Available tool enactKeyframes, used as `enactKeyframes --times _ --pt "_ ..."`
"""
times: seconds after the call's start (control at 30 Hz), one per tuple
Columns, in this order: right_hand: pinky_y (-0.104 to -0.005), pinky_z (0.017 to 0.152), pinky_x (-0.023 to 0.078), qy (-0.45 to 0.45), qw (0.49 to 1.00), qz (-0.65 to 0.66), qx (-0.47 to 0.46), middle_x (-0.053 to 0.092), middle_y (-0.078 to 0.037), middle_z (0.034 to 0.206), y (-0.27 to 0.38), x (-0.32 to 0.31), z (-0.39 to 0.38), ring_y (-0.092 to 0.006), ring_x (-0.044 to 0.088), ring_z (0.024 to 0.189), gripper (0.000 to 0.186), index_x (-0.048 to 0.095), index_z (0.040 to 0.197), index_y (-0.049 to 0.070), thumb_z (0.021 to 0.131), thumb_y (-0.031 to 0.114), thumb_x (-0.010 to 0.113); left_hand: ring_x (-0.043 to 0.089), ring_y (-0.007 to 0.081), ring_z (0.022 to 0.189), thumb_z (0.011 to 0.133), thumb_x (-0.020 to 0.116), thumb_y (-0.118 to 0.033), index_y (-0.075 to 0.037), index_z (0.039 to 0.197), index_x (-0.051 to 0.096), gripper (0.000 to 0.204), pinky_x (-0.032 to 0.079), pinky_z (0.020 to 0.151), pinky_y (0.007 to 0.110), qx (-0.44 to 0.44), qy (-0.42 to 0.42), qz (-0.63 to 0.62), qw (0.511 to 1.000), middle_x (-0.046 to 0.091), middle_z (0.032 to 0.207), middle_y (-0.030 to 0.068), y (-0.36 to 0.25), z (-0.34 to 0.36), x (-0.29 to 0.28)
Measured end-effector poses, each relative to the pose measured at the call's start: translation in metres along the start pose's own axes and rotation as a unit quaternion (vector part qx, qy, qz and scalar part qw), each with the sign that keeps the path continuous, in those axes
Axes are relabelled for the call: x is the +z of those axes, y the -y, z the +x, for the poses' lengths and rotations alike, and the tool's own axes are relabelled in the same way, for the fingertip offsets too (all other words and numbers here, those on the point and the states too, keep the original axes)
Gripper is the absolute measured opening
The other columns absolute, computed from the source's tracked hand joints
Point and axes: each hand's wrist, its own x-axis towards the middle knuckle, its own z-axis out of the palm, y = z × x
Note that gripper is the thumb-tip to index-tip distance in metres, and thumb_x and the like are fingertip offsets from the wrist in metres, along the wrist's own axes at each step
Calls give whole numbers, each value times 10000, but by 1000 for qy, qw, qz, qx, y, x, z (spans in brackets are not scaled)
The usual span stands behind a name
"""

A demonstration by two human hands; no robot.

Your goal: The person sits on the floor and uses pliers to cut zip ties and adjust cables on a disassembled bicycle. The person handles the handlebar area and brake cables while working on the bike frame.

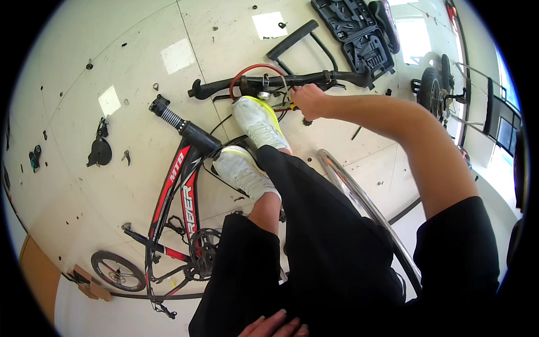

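My right hand [307, 102] reaches out to the black bicycle handlebar [306, 80] lying on the floor. Its fingers are closed just below the bar, beside a small yellow-and-red piece and some cables; what they grip is mostly hidden. A red cable [247, 69] loops over the bar, and a silver round bell-like part [264, 95] sits under it. One of my white shoes [258, 121] is right against the bar. My left hand [273, 326] shows only partly at the lower edge, fingers lying loosely over my black clothing with nothing seen in them.
A black-and-red bike frame [168, 196] lies left of my legs. At the back right is an opened black tool case [359, 39]. A silver curved rim [370, 208] lies by my right leg. Small parts, including a derailleur-like piece [100, 150], are scattered about. Wheels [429, 90] stand far right.
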Motion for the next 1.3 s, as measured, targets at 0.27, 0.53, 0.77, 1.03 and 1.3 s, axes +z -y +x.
enactKeyframes --times 0.27,0.53,0.77,1.03,1.3 --pt "-402 767 515 1 947 250 202 646 -227 872 54 -6 -47 -354 635 863 321 645 846 -34 634 194 564 615 306 922 685 680 -14 14 999 595 326 495 782 396 -5 -13 -5 1000 626 932 131 4 -1 -4" --pt "-351 629 503 109 854 435 264 632 -173 738 59 2 -63 -278 636 703 331 633 675 -24 650 285 516 612 297 883 655 677 29 20 984 590 341 483 744 380 15 -30 -1 999 611 915 133 3 -20 2" --pt "-339 562 475 138 831 454 289 602 -151 712 67 -15 -74 -244 595 636 350 629 697 -3 633 332 551 609 291 843 658 667 43 17 991 592 343 483 721 365 17 -42 -2 999 606 895 128 5 -26 -1" --pt "-329 608 485 158 824 444 313 623 -142 758 75 -24 -90 -257 611 703 360 628 711 4 621 348 569 605 299 810 646 646 62 23 981 585 342 488 698 357 12 -67 -33 997 603 873 130 15 -41 -2" --pt "-312 412 340 76 798 535 267 474 -61 544 45 -30 -60 -171 431 462 198 552 579 57 580 247 608 615 309 844 734 665 -98 26 1019 577 323 499 739 400 32 -101 -216 971 624 911 136 40 -40 -25"
